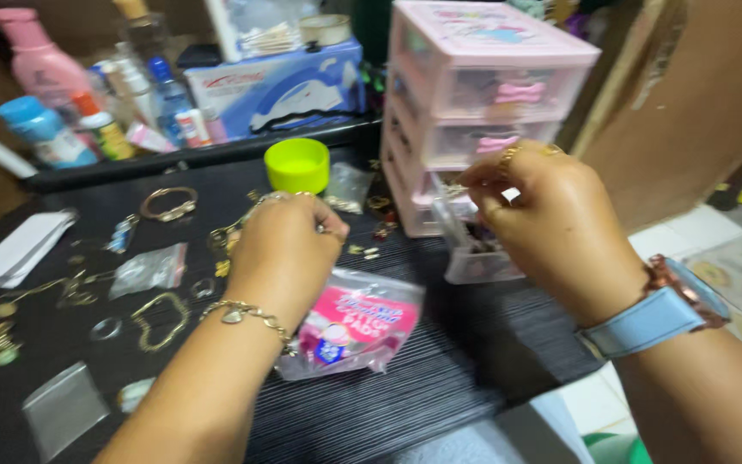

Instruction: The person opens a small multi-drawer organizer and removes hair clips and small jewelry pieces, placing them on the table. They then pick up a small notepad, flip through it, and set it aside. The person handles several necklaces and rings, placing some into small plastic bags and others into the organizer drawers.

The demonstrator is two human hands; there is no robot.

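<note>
Jewellery piece, too small to identify, seems pinched between left hand (289,245) and right hand (551,215) fingers; dropped, it could vanish among bench (440,378) clutter

Probably home: toiletries (88,103), jewellery-strewn table (440,369).

Centre frame: the left hand (289,249), fingers curled, is raised over a pink-labelled plastic packet (354,331) lying on the black ribbed tabletop (440,378). Right of centre, the right hand (551,219) pinches its fingertips together above a pulled-out clear drawer (478,258) of the pink drawer unit (483,103). A lime-green cap (297,165) stands upper centre. Gold jewellery (167,204) lies scattered at left.
</note>
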